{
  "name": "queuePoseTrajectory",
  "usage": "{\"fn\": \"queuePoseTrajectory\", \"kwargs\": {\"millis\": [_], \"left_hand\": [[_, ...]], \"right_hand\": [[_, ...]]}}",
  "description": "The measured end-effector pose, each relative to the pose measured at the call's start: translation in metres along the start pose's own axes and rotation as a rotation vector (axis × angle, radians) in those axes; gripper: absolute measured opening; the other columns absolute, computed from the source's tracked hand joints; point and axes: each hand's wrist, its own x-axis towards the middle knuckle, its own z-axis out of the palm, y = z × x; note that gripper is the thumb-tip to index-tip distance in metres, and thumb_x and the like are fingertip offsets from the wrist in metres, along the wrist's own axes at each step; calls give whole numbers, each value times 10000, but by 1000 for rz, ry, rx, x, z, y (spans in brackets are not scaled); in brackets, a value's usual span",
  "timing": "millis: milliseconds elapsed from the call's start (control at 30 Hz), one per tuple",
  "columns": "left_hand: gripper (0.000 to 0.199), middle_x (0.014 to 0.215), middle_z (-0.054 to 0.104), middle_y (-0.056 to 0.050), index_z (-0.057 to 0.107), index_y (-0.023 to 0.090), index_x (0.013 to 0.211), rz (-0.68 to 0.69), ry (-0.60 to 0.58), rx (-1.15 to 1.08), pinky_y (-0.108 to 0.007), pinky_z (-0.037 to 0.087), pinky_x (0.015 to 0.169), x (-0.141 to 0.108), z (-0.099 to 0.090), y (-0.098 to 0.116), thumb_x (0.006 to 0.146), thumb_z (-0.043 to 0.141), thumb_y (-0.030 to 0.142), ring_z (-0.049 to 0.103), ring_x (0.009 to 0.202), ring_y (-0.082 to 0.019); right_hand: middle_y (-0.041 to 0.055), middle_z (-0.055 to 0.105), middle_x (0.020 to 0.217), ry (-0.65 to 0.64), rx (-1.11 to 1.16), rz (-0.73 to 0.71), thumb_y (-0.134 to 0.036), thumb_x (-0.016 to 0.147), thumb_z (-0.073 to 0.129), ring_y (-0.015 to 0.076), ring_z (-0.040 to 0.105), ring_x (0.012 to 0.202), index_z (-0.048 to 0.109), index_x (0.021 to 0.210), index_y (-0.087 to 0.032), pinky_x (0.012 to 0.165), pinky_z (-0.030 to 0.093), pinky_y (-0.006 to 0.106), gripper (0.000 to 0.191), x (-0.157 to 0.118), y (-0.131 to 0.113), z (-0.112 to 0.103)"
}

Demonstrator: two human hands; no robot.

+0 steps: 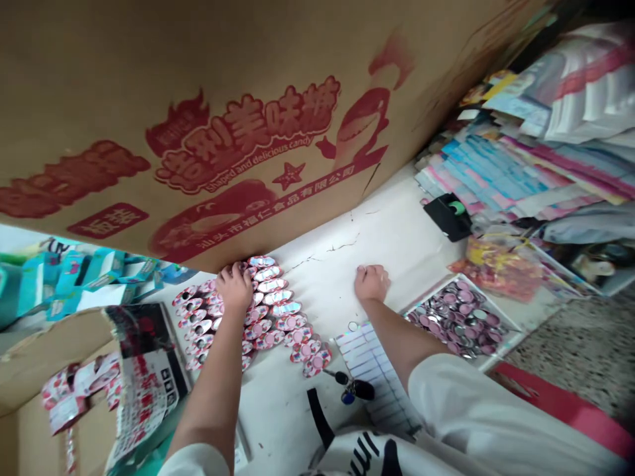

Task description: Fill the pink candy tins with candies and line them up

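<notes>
My left hand (235,287) rests on the far end of a block of small oval printed cardboard pieces (272,285), fingers slightly apart and bent down over them. The pieces are red, pink and white and stand in close rows; some show round holes and others hold pink discs. To the right, over the white tabletop, my right hand (372,283) has its fingers curled in; whatever is in them is hidden. Near that forearm stands a white tray (513,328) of small round pink and silver discs (459,311). One loose disc (352,326) lies on the table.
A large brown carton (278,218) with red print walls off the back. At left are teal boxes (104,268) and an open cardboard box (54,330). Stacked packaging (510,165), a black box (449,217), keys (354,387) and a lined sheet (367,357) lie right of centre.
</notes>
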Motion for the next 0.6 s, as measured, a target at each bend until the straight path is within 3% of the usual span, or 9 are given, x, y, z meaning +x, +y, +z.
{"fn": "queuePoseTrajectory", "kwargs": {"millis": [500,600], "left_hand": [[510,1363,477,-243,563,91,1339,-19,-75,-21,-578,283,1091,-2,-2,5,935,428,373,371,1274,-410],[471,1344,491,-228,564,102,1323,18,-68,-103,-539,313,1096,-11,-14,-2,945,416,340,418,1270,-364]], "right_hand": [[180,582,1211,-23,-10,24,-371,953,377,330,458,1115,680,972,-143,907,343,468,380,-1,-3,-1],[176,577,1218,-30,-20,25,-370,958,367,331,452,1124,675,983,-144,908,344,469,383,-1,-2,-1]]}}
